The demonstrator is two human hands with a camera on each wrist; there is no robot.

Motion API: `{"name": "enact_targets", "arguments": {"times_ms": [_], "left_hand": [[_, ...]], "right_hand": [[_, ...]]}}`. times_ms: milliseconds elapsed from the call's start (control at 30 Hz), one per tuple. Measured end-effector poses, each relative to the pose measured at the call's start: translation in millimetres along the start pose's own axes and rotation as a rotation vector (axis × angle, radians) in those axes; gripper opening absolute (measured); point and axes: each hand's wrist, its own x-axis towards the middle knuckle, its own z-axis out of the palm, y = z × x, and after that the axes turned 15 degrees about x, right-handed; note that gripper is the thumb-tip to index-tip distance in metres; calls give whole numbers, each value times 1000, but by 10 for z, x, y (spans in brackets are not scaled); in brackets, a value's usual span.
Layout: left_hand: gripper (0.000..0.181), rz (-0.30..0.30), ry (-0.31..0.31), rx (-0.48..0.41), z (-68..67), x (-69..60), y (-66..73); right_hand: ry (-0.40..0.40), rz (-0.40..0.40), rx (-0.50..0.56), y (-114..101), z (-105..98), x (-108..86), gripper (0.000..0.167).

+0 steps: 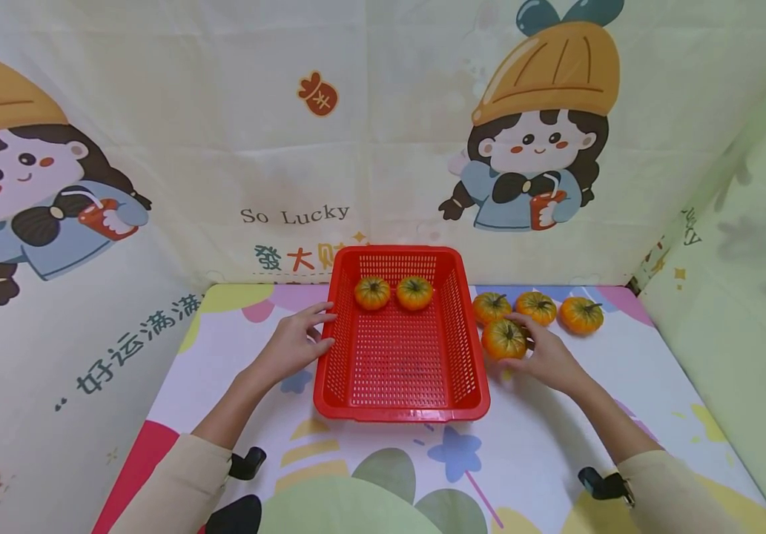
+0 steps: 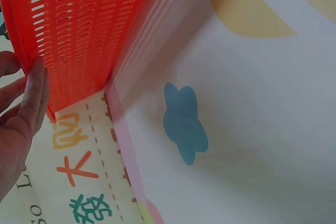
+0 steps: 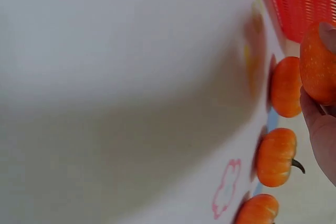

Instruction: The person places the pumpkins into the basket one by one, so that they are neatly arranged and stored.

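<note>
My right hand (image 1: 552,361) grips a small orange pumpkin (image 1: 504,340) between thumb and fingers, just outside the right wall of a red plastic basket (image 1: 401,414). In the right wrist view, this pumpkin (image 3: 317,69) is held off the table. My left hand (image 1: 292,343) rests its loosely extended fingers against the basket's left rim; the left wrist view shows fingers (image 2: 34,85) at the perforated outer wall. Inside the basket, two pumpkins, one on the left (image 1: 372,294) and one on the right (image 1: 414,294), sit side by side at the far end.
Three more pumpkins stand in a row right of the basket: a near one (image 1: 492,307), a middle one (image 1: 535,307) and a far-right one (image 1: 581,316). A printed cloth covers the table (image 1: 383,475). Patterned fabric walls (image 1: 396,148) rise behind and on both sides.
</note>
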Motion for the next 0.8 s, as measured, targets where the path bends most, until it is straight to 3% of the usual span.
{"name": "enact_targets", "arguments": {"times_ms": [200, 367, 800], "left_hand": [[51, 3, -3, 6, -7, 5, -2], [52, -3, -1, 8, -7, 6, -6], [47, 37, 17, -5, -1, 2, -22]], "right_hand": [[5, 27, 6, -198, -130, 42, 87], [6, 5, -13, -354, -193, 98, 87], [-60, -29, -30, -749, -166, 410, 90]]}}
